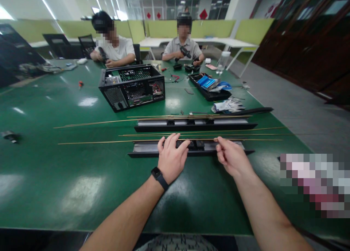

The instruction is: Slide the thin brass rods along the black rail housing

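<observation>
My left hand (172, 158), with a dark watch on its wrist, lies over the near black rail (144, 149). Its fingers are spread, touching the rail's top near black blocks in its channel. Along the rail's far edge runs a long thin brass-coloured rod (95, 142). The thumb and index finger of my right hand (232, 158) are pinched on this rod, above the rail's right part. Beyond the hands lie more thin brass-coloured rods (259, 134). A second black rail (197, 127) lies parallel farther back, with rods along its top.
An open black computer case (120, 98) stands farther back. To its right are a black tray (216, 97) with blue items, white gloves (229, 106) and a clear bottle (222, 63). Two people (123, 48) sit across the green table (68, 192), handling dark tools.
</observation>
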A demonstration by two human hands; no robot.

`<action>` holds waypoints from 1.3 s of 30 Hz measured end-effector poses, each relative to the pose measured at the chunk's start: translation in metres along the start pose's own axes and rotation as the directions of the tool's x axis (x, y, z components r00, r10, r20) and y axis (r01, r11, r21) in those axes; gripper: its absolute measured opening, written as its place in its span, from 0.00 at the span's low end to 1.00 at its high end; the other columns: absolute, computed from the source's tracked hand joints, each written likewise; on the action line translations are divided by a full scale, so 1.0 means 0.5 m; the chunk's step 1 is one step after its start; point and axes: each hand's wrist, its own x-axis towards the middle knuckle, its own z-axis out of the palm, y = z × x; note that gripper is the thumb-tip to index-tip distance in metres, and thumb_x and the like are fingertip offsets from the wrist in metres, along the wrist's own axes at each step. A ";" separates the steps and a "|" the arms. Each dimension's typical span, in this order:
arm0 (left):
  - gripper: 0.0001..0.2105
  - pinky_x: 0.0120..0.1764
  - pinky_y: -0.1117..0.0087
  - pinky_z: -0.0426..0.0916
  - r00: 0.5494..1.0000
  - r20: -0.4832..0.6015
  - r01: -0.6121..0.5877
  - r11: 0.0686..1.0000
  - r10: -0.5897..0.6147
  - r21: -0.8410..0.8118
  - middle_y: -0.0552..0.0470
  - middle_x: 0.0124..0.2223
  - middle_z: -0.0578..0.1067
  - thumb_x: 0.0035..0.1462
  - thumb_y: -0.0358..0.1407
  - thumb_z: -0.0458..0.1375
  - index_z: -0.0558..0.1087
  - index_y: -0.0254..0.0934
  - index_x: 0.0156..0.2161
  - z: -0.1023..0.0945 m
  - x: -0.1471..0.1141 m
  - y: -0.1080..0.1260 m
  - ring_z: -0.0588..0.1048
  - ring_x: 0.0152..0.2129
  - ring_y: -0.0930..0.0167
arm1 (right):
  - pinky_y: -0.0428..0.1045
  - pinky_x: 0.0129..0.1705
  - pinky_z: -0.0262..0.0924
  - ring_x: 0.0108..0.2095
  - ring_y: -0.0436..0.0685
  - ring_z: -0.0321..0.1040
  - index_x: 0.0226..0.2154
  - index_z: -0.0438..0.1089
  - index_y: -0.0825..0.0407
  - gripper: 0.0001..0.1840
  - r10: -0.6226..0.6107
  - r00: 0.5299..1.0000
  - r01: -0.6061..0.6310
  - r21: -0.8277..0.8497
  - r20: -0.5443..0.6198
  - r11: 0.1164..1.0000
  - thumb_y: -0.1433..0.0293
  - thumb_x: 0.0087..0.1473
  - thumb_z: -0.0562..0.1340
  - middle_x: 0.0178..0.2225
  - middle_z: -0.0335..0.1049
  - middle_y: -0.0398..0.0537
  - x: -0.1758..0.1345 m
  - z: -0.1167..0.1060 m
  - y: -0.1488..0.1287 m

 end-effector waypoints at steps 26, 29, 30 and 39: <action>0.14 0.63 0.49 0.47 1.000 -0.005 0.001 1.000 -0.001 -0.001 0.47 0.61 0.69 0.65 0.38 0.54 0.73 0.52 0.53 0.000 0.000 0.000 0.62 0.62 0.62 | 0.39 0.06 0.39 0.08 0.44 0.52 0.31 0.71 0.56 0.12 -0.006 1.000 0.007 0.054 -0.027 0.999 0.63 0.51 0.69 0.17 0.64 0.39 0.001 0.000 0.000; 0.13 0.63 0.48 0.47 1.000 -0.007 0.001 1.000 -0.001 0.001 0.48 0.61 0.69 0.65 0.38 0.54 0.73 0.52 0.53 0.000 0.000 0.000 0.62 0.62 0.62 | 0.40 0.06 0.39 0.08 0.44 0.52 0.31 0.70 0.56 0.12 -0.012 0.999 0.014 0.057 -0.037 0.998 0.64 0.52 0.69 0.17 0.65 0.40 0.001 0.000 0.000; 0.13 0.63 0.49 0.47 1.000 -0.009 0.001 1.000 -0.001 0.002 0.48 0.61 0.69 0.65 0.38 0.54 0.73 0.52 0.53 0.000 0.000 0.000 0.62 0.62 0.62 | 0.40 0.06 0.39 0.08 0.44 0.52 0.31 0.70 0.56 0.12 -0.012 0.999 0.014 0.054 -0.037 0.998 0.64 0.52 0.69 0.17 0.65 0.40 0.002 0.000 0.000; 0.14 0.63 0.48 0.47 1.000 -0.011 0.000 1.000 0.000 -0.002 0.47 0.61 0.69 0.65 0.37 0.54 0.73 0.52 0.53 0.000 -0.001 0.001 0.62 0.62 0.62 | 0.40 0.07 0.37 0.08 0.43 0.51 0.34 0.72 0.56 0.17 0.002 1.000 -0.002 -0.002 0.007 1.000 0.60 0.49 0.70 0.17 0.65 0.40 0.000 -0.001 -0.002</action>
